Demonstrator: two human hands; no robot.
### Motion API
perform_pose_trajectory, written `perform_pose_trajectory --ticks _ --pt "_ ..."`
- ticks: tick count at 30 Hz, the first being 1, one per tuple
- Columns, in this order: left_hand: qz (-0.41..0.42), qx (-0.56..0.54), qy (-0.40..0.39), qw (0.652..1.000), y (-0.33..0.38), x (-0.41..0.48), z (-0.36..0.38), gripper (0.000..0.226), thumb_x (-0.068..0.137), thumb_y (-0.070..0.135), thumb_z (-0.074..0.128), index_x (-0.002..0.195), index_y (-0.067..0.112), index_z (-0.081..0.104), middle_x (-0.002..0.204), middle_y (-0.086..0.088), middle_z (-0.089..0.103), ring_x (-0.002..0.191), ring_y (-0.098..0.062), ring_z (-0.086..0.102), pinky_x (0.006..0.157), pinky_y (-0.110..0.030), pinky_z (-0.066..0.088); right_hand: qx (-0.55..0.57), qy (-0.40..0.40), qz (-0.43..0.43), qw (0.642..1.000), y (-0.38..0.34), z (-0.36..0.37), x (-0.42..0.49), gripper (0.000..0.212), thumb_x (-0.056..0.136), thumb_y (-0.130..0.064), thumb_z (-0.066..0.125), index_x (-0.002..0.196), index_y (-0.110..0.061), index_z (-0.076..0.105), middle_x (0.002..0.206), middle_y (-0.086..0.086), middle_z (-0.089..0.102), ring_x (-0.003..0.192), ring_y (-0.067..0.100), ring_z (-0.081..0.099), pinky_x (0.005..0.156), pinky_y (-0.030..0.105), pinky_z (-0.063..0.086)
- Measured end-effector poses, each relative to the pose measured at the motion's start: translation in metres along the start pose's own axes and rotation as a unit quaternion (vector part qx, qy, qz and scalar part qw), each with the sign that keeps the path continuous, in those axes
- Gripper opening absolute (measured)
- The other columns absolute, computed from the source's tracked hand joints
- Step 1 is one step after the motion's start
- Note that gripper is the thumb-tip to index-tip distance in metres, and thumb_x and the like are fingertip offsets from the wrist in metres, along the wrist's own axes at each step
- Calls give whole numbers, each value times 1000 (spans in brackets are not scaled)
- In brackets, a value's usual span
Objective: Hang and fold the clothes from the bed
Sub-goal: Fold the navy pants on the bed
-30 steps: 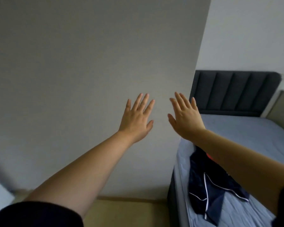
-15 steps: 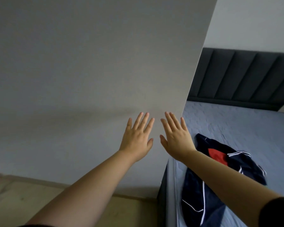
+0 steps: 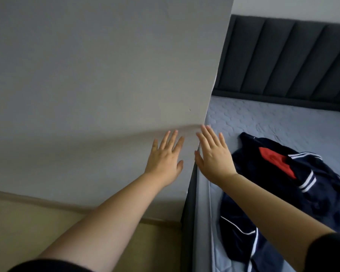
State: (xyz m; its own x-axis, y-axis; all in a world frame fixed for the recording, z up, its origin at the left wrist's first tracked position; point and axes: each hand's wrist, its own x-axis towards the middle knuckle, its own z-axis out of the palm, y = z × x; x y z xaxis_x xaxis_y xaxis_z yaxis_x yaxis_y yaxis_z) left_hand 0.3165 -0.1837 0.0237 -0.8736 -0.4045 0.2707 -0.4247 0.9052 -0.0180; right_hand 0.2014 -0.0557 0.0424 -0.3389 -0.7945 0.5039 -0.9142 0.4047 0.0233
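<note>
Both arms are extended forward, palms down, fingers spread. The left hand is flat and fully open, nothing held; it is seen in front of the plain grey wall panel, and contact with it cannot be confirmed. The right hand is equally open and empty, positioned over the near edge of the bed with the pale blue quilted mattress cover.

The task item, a crumpled dark navy garment with white piping stripes and a red patch, is located just right of the right hand and partly under that forearm, lying loose on the mattress. It has not been gripped. A second piece may be bundled in; this cannot be resolved from the heap.

Behind the hands and to the right, the dark charcoal padded headboard with vertical channels is visible. Below the left arm, beige flooring is seen.

Judgement: the open, spread pose is read as a pre-reach stance, so the garment is likely to be taken next by the right hand, it being the nearer. The task appears to be at its start; nothing is hung or folded in view.

No brand, label or legible writing is visible on the garment or elsewhere.
</note>
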Motion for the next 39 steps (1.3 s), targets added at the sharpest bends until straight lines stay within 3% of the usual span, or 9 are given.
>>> perform_pose_trajectory --ticks 7,12,19,22,24,28,32,36,39 --pt "-19 -44 -27 998 117 -52 47 71 97 38 42 153 20 1 160 -5 -9 147 -25 -5 117 -47 4 66 -12 77 995 66 15 -117 52 94 -26 50 141 -6 38 152 14 32 144 28 22 117 44 13" --pt "-25 -88 -114 989 198 -96 81 76 93 27 47 153 20 1 160 -4 -11 147 -22 -4 118 -45 8 50 -138 123 982 110 30 -214 59 92 -31 52 143 -8 34 155 13 26 143 28 23 114 48 19" --pt "-30 -156 -225 961 247 -125 122 75 94 22 48 153 21 1 160 1 -11 147 -21 -2 118 -43 12 205 -382 225 873 138 77 -290 102 83 -28 67 151 -35 -9 160 6 -4 140 31 24 107 41 36" --pt "-44 -214 -249 944 245 -133 147 75 94 21 50 152 24 3 160 3 -7 147 -20 4 118 -41 17 217 -398 251 855 136 100 -308 113 78 -28 71 147 -41 -16 152 7 17 129 28 38 102 39 41" --pt "-86 -291 -252 919 240 -143 168 74 94 20 50 152 26 6 160 6 -1 146 -19 13 115 -37 24 177 -403 253 861 134 114 -315 112 77 -27 69 145 -45 -18 129 7 40 117 26 44 96 38 45" --pt "-203 -435 -267 836 224 -168 204 70 93 13 52 152 23 17 155 -2 26 138 -20 33 110 -34 34 161 -381 287 864 135 136 -314 81 80 -14 56 148 -35 18 115 9 57 106 29 55 82 33 46" --pt "-257 -495 -261 788 213 -157 212 59 94 14 53 148 14 29 146 -10 42 129 -21 45 102 -26 38 212 -334 312 864 128 140 -306 30 80 -5 50 106 -16 60 94 6 62 93 26 60 72 26 41" --pt "-320 -570 -243 717 211 -141 207 56 94 30 55 144 14 36 141 -9 47 123 -25 51 106 -34 39 224 -397 198 868 115 132 -314 20 76 -7 53 79 -22 65 76 -9 57 74 9 53 66 17 39" --pt "-320 -578 -247 709 220 -136 204 60 91 38 58 143 18 38 138 -6 50 123 -23 51 106 -38 39 266 -412 190 851 108 119 -318 26 72 -5 54 59 -28 56 60 -15 54 59 -2 49 55 7 37"
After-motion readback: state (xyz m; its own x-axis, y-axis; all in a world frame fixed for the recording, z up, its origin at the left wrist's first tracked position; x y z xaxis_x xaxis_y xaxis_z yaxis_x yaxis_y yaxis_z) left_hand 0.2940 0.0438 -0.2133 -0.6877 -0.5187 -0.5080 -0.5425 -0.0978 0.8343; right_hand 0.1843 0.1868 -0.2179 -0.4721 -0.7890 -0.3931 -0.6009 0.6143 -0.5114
